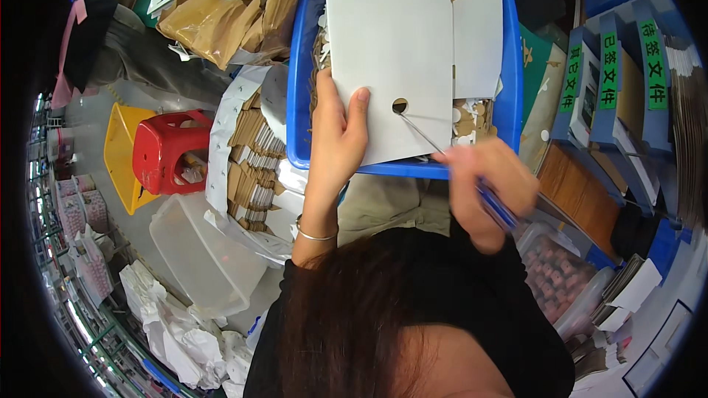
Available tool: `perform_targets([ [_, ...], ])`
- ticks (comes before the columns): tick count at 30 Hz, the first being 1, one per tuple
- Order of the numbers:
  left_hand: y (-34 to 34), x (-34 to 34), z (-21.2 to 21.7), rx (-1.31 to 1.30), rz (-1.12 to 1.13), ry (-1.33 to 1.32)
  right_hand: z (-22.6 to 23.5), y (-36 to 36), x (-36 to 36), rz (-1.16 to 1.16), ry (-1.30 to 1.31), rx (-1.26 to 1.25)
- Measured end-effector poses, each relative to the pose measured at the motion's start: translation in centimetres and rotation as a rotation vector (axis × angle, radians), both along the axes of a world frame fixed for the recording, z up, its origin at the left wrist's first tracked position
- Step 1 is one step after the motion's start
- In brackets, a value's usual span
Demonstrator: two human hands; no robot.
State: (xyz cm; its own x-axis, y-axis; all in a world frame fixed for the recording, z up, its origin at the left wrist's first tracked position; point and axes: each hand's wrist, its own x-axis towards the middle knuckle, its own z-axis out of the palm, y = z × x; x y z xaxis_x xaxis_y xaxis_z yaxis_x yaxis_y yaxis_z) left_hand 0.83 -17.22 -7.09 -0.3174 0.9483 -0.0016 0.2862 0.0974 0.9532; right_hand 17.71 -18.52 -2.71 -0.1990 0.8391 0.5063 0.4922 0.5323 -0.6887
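A flat white cardboard piece (391, 37) with a round hole near its lower edge lies across a blue plastic bin (512, 66). My left hand (338, 133) grips the cardboard by its lower left edge, thumb on top and the other fingers partly hidden. In my right hand (490, 184), slightly blurred, is a screwdriver (422, 133) with a thin metal shaft and a blue handle. Its tip is at the rim of the hole; I cannot tell how far in it goes. Small cardboard scraps (472, 118) show in the bin.
A sack of stacked cardboard pieces (254, 162) stands left of my arm, near a red stool (166, 151) and a yellow container (122, 158). Blue file holders (612, 103) line a wooden surface at right. A clear tub of pinkish pieces (557, 273) sits by my right elbow.
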Motion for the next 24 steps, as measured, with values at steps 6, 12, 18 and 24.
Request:
perform_targets([
  [6, 0.3, 0.3, -0.4, 0.045, -0.019, 0.017, 1.1, -2.5, 2.3, 0.019, 0.148, 0.037],
  [12, 0.4, 0.5, -0.4, 0.042, -0.008, 0.002, 0.5, -3.1, 2.3, 0.067, 0.154, 0.029],
  [18, 0.1, 0.2, -0.2, -0.008, -0.007, -0.013, 0.3, -3.2, 2.8, 0.087, 0.142, 0.012],
  [24, 0.1, 0.4, 0.3, 0.005, 0.000, 0.001, 0.8, -2.9, 2.3, 0.091, 0.068, -0.100],
])
